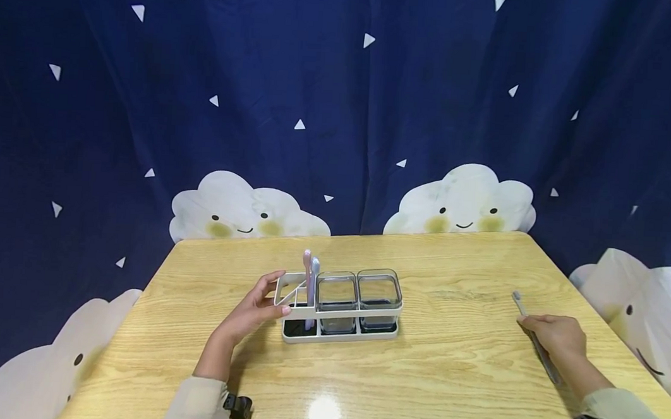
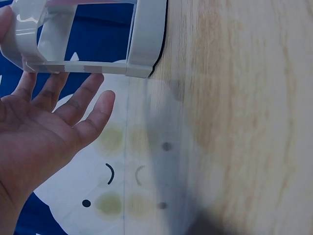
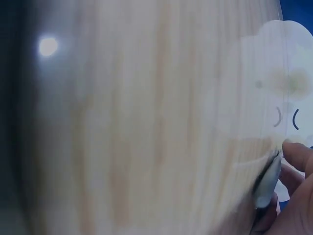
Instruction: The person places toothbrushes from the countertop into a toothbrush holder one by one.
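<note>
A white toothbrush holder (image 1: 343, 312) with a dark base stands mid-table. In its left section two toothbrushes stand upright, one pinkish (image 1: 308, 272) and one pale bluish (image 1: 314, 281). Two clear cups (image 1: 338, 292) sit in its other sections. My left hand (image 1: 253, 311) holds the holder's left end, thumb at the front rail and fingers at the rear corner; the left wrist view shows fingertips against its end frame (image 2: 80, 67). At the table's right, my right hand (image 1: 559, 338) pinches a grey toothbrush (image 1: 545, 360), bristle head pointing away. Its handle (image 3: 268, 183) shows beside the fingers.
The light wooden table (image 1: 446, 380) runs back to a dark blue curtain (image 1: 297, 74) printed with white triangles and smiling clouds (image 1: 467, 204). Clouds also border the left and right table edges. A glare spot (image 1: 325, 414) lies near the front.
</note>
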Demonstrator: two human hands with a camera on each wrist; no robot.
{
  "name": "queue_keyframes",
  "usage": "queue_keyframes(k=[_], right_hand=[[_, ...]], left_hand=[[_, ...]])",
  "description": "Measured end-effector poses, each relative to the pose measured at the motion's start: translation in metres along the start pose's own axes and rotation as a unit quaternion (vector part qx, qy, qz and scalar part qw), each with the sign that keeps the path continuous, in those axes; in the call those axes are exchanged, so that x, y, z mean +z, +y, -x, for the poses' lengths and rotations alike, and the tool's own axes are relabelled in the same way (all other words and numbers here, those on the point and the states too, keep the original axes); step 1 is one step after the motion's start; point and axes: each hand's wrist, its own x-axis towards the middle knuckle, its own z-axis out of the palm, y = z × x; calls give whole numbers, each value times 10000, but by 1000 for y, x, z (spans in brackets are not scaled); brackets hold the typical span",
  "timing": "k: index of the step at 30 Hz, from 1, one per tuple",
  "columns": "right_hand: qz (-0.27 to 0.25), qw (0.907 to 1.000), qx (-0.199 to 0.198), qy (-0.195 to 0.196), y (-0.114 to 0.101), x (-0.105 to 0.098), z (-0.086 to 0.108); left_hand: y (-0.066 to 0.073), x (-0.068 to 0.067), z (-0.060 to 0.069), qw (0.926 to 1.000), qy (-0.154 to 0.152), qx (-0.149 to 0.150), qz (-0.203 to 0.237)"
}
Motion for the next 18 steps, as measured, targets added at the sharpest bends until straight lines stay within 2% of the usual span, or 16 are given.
queue_keyframes(k=[8,18], right_hand=[[441,9980,-423,-133,0,-1,0],[503,9974,-362,375,-1,1,0]], left_hand=[[0,0,1,10000,25,-42,-8],[2,0,0,10000,-32,-26,57]])
